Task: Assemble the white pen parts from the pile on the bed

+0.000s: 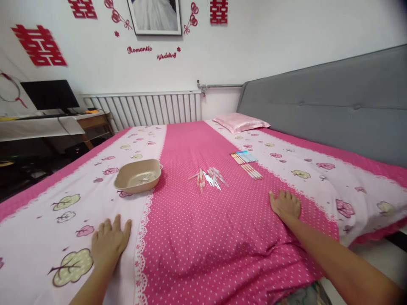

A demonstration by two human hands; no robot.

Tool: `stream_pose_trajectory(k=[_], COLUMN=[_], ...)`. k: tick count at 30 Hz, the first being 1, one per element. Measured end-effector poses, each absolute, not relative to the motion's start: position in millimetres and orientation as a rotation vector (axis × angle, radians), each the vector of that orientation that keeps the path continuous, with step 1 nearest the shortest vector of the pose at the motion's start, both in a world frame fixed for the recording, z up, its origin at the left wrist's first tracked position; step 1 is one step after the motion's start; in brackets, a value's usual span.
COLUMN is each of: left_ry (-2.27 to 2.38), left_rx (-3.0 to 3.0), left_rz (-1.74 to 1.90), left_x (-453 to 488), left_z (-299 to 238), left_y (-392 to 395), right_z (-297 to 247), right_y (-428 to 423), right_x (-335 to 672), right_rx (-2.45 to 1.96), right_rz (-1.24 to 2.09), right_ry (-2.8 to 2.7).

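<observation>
My left hand (pixel 110 240) lies flat on the pale, tree-printed part of the bed sheet (pixel 203 237), fingers stretched out and holding nothing. My right hand (pixel 285 204) rests palm down on the pink dotted part, fingers also out, empty. A beige shallow basin (pixel 137 175) sits beyond my left hand. Between the hands and farther off lies a loose pile of thin pink and white sticks (pixel 209 178). A neat row of several pen-like sticks (pixel 246 162) lies beyond my right hand.
A pink pillow (pixel 240 122) lies at the far end by the grey padded headboard (pixel 333 101). A white radiator (pixel 146 109) runs along the back wall. A desk with a dark monitor (pixel 49 95) stands at the left.
</observation>
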State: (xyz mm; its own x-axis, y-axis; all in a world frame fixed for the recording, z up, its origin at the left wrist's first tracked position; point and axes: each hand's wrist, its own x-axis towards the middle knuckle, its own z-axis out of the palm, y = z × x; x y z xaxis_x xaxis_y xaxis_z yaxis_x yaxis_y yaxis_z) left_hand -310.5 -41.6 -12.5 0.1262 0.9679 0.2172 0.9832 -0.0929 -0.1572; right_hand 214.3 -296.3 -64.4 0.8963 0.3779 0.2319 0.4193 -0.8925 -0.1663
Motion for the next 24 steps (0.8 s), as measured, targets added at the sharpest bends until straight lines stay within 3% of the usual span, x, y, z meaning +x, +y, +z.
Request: stream_pose_trajectory(k=[24], left_ry=[-1.946], left_rx=[-2.194], left_rz=[-0.094], left_x=[-305.1], left_z=[-7.1], left_y=[-48.2], right_z=[-64.7], right_y=[-299.2], right_x=[215.1], right_rx=[-2.869], right_rz=[-0.278], right_ry=[-0.611])
